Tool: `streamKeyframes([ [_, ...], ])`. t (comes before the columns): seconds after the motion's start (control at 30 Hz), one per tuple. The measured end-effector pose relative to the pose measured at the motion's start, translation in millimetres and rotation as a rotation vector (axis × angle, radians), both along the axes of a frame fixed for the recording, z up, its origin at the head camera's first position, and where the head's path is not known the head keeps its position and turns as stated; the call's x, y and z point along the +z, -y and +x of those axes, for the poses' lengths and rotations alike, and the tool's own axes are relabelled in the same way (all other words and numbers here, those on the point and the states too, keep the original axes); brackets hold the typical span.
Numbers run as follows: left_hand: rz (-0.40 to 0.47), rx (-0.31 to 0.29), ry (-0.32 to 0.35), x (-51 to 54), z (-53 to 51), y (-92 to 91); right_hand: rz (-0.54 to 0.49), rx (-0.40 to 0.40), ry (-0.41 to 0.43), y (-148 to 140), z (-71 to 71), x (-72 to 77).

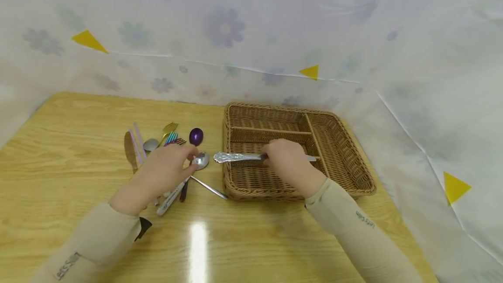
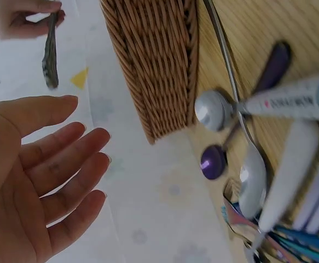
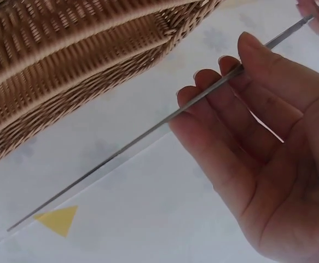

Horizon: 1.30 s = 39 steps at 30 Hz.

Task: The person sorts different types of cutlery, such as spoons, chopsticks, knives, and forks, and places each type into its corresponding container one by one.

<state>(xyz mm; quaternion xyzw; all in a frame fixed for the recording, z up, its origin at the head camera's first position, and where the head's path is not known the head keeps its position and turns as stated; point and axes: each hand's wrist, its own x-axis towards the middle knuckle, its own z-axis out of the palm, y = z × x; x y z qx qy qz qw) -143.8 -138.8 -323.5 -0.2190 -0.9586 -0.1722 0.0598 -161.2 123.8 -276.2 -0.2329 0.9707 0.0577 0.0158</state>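
My right hand [image 1: 292, 165] pinches a silver knife with an ornate handle [image 1: 235, 157] above the wicker basket [image 1: 271, 196]. In the right wrist view the knife [image 3: 132, 143] lies between the thumb and fingers of that hand [image 3: 268, 126]. My left hand [image 1: 163, 171] hovers over the cutlery pile, beside a silver round spoon [image 1: 201, 160]. In the left wrist view the left hand [image 2: 50, 175] has relaxed, parted fingers and holds nothing. Under it lie a white-handled piece [image 1: 168, 202] and a thin silver handle [image 1: 209, 188].
Left of the basket are a purple spoon [image 1: 196, 136], a golden fork [image 1: 169, 129], a grey spoon [image 1: 151, 144], a brown flat-bladed piece [image 1: 130, 150] and lilac sticks [image 1: 137, 139]. The basket has three compartments. A flowered sheet [image 1: 224, 73] hangs behind the table [image 1: 78, 143].
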Motion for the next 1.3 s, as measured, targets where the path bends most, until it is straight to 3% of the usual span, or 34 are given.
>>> streamKeyframes([
  [0.2,0.0,0.142,0.112,-6.4,-3.6,40.2,0.005,-0.028,-0.015,-13,-13.3,6.3],
  [0.33,-0.001,0.23,0.204,-14.8,-8.7,68.0,0.002,-0.061,0.023,-23,-24.4,10.8],
  [0.67,-0.008,0.365,0.376,-30.3,-14.5,111.9,-0.019,-0.138,0.105,-46,-63.7,15.0],
  [0.83,-0.003,0.413,0.462,-38.1,-14.7,122.6,-0.024,-0.166,0.114,-51,-85.8,11.2],
  [1.0,0.004,0.431,0.5,-51.4,-19.6,124.5,-0.001,-0.163,0.107,-50,-108.9,5.3],
  [1.13,0.009,0.425,0.482,-58.7,-23.3,124.6,0.014,-0.17,0.111,-45,-123.4,-1.9],
  [1.3,0.009,0.403,0.446,-62.6,-29.9,118.8,0.018,-0.234,0.146,-48,-136.7,-15.4],
])
